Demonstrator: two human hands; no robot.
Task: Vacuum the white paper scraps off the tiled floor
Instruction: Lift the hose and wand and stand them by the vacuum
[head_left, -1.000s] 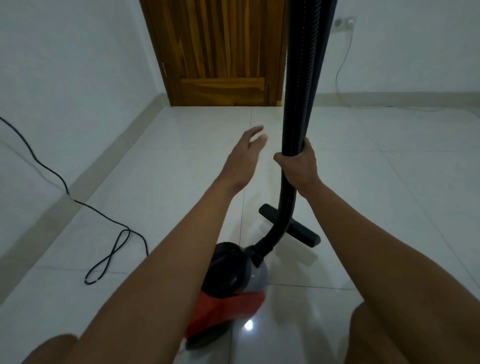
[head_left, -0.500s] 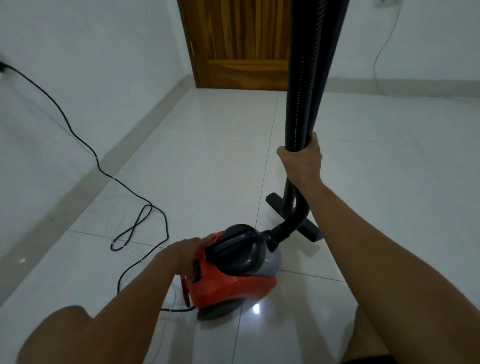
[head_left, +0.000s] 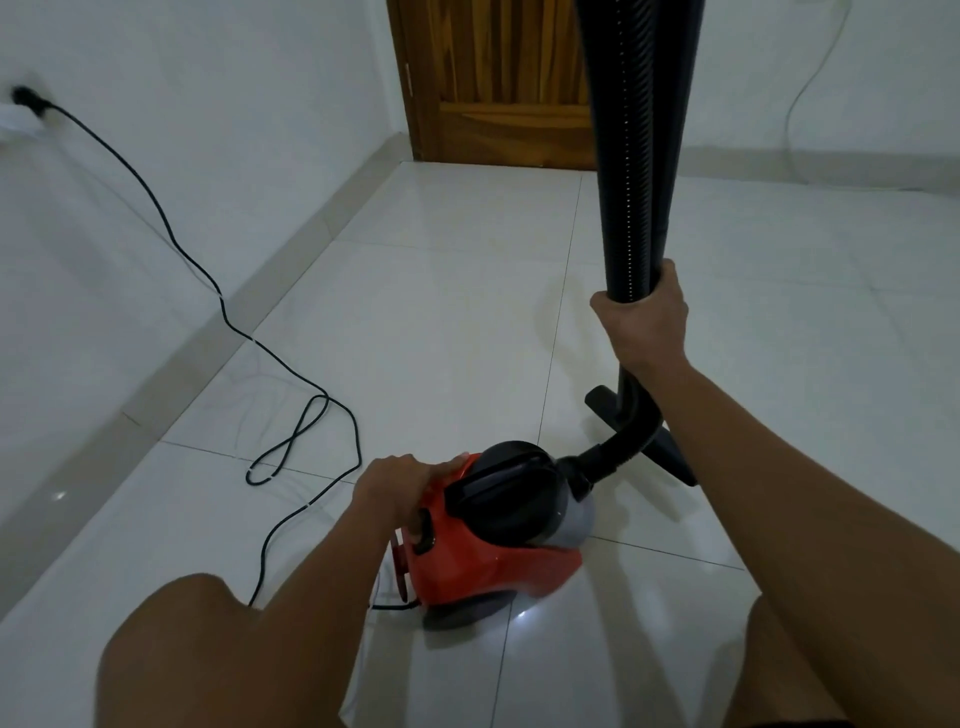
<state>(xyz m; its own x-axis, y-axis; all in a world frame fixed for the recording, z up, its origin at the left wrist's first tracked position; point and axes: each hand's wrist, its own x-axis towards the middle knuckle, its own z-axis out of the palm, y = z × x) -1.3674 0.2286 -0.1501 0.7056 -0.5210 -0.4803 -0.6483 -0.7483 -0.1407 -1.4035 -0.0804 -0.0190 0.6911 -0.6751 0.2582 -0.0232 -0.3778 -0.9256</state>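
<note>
A red and black canister vacuum (head_left: 498, 551) sits on the white tiled floor (head_left: 415, 312) just in front of me. My left hand (head_left: 402, 491) rests on its rear top, fingers laid over the red shell and thumb by a black switch. My right hand (head_left: 641, 319) grips the black wand and ribbed hose (head_left: 631, 156) together, held upright. The black floor nozzle (head_left: 675, 457) stands on the tiles below that hand. No white paper scraps show on the floor in this view.
The black power cord (head_left: 291, 447) runs from a wall plug (head_left: 26, 101) at the left and loops across the tiles to the vacuum's rear. A wooden door (head_left: 493, 78) closes the far end. A thin white cable (head_left: 795, 104) hangs on the right wall. My knees frame the bottom.
My left hand dropped from mid-air beside the hose down onto the vacuum's rear and settled there. The view swung left and lower. My right hand kept its grip.
</note>
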